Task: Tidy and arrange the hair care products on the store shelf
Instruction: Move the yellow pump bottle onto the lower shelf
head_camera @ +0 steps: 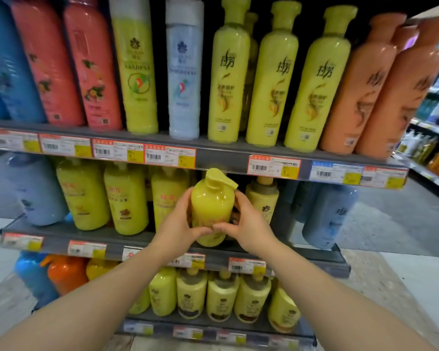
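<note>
Head view: the left hand [180, 224] and right hand [246, 228] both grip one yellow pump bottle [211, 206], held upright in front of the middle shelf [127, 238], thumbs nearly meeting over its label, which is too blurred to read. Top shelf [208, 148]: three tall yellow bottles [271, 79] bear "拉芳" in dark script. Price tags [274, 166] carry barcodes; their text is illegible.

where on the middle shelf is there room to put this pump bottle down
The gap on the middle shelf, between the third yellow bottle and the pale bottle, behind the held pump bottle. To the left the yellow bottles are packed tight.
</note>
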Demonstrator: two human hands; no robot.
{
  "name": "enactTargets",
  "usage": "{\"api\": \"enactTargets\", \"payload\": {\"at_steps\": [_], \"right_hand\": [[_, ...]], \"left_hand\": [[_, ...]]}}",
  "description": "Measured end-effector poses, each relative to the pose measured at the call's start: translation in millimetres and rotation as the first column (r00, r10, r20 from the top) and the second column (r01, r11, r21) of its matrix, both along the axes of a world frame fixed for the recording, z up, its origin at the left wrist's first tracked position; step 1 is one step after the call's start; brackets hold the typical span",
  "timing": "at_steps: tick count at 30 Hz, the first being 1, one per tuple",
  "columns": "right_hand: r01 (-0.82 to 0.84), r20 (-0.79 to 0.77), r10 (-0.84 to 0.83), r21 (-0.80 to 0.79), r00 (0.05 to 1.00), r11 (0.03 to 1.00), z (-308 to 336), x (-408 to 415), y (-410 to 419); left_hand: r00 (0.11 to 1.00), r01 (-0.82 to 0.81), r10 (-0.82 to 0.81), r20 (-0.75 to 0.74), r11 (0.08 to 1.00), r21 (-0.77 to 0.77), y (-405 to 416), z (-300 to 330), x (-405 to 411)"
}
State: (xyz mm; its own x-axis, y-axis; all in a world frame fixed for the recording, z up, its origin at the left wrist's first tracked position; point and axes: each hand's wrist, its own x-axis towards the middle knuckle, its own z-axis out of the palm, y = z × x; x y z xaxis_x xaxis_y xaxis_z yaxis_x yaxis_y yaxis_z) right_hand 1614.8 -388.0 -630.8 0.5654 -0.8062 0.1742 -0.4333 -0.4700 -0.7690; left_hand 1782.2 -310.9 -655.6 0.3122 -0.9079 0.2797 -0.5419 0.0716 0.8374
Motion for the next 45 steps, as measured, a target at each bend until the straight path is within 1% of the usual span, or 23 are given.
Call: {"api": "enactTargets", "payload": {"at_steps": [3, 6, 12, 16, 20, 23, 26, 29, 32, 37, 42, 45], "right_hand": [[0.013, -0.013, -0.013, -0.031, 1.000, 0.999, 1, 6, -6], [0.029, -0.011, -0.029, -0.054, 1.000, 0.998, -1, 9, -8], [0.003, 0.011, -0.002, -0.030, 1.000, 1.000, -11, 0, 1], [0.013, 0.001, -0.013, -0.033, 1.000, 0.999, -15, 3, 1], [0.034, 0.032, -0.035, 0.033, 0.999, 0.999, -13, 9, -3], [0.072, 0.005, -0.073, 0.075, 0.997, 0.995, -13, 14, -6], [0.067, -0.023, -0.065, 0.104, 0.998, 0.992, -14, 19, -7], [0.053, -0.054, -0.046, 0.131, 0.997, 0.990, -14, 20, -6], [0.032, -0.049, -0.024, 0.164, 0.999, 0.986, -17, 18, -5], [0.026, -0.049, -0.018, 0.175, 0.999, 0.984, -20, 17, -4], [0.035, -0.063, -0.025, 0.163, 0.998, 0.986, -20, 14, -5], [0.039, -0.068, -0.028, 0.159, 0.997, 0.986, -20, 14, -7]], "left_hand": [[1.000, -0.027, 0.027, -0.004, 1.000, 0.001, -10, -1, 1], [1.000, -0.011, 0.011, -0.015, 1.000, -0.026, -15, -1, 2], [0.999, 0.016, -0.017, -0.033, 1.000, -0.027, -5, -17, 0], [0.999, -0.009, 0.008, -0.047, 1.000, -0.021, -6, -21, -1], [0.999, -0.028, 0.029, -0.044, 0.999, 0.023, -16, -15, 0], [0.999, -0.034, 0.035, -0.026, 0.998, 0.052, -25, -11, 1], [0.998, -0.055, 0.055, -0.006, 0.995, 0.082, -32, -13, 3], [0.995, -0.086, 0.091, -0.048, 0.991, 0.099, -36, -17, 4], [0.991, -0.099, 0.107, -0.074, 0.989, 0.106, -38, -22, 5], [0.991, -0.041, 0.048, -0.127, 0.998, 0.055, -33, -33, 5], [0.981, 0.072, -0.057, -0.185, 0.995, 0.074, -27, -51, 9], [0.977, 0.112, -0.093, -0.191, 0.990, 0.091, -28, -52, 9]]}}
